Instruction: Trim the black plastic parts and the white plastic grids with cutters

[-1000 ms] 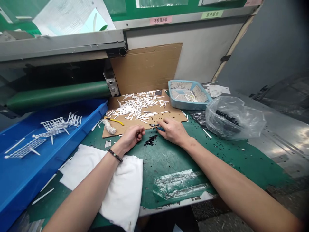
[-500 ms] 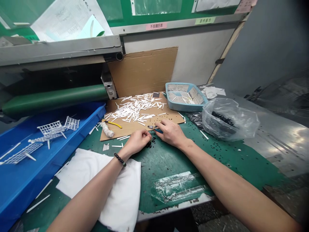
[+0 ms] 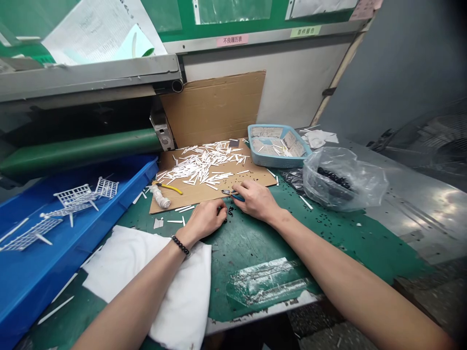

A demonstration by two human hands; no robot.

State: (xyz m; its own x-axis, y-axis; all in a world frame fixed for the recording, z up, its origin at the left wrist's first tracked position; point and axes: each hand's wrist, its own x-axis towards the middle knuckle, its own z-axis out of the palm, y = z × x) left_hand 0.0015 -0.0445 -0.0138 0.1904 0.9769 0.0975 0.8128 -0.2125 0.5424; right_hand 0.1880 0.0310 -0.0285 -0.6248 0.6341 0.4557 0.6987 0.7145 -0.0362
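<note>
Left hand point(image 3: 204, 220): curled, fingertips down beside small black plastic bits point(image 3: 230, 211) on the worn green bench mat point(image 3: 255, 243); any hold cannot be told. Right hand point(image 3: 257, 201): grasping blue-handled steel nippers point(image 3: 235, 195), tips at the cardboard's edge. Beyond: flat brown cardboard sheet point(image 3: 219, 187), its loose heap of white plastic sticks point(image 3: 200, 163) not yet cleared; clear plastic bag of black pieces point(image 3: 345, 182) at right.

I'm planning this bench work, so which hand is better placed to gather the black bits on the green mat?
Probably the left hand: its fingertips are right beside the small black pieces and it shows no tool, while the right hand is holding blue-handled nippers.
</note>
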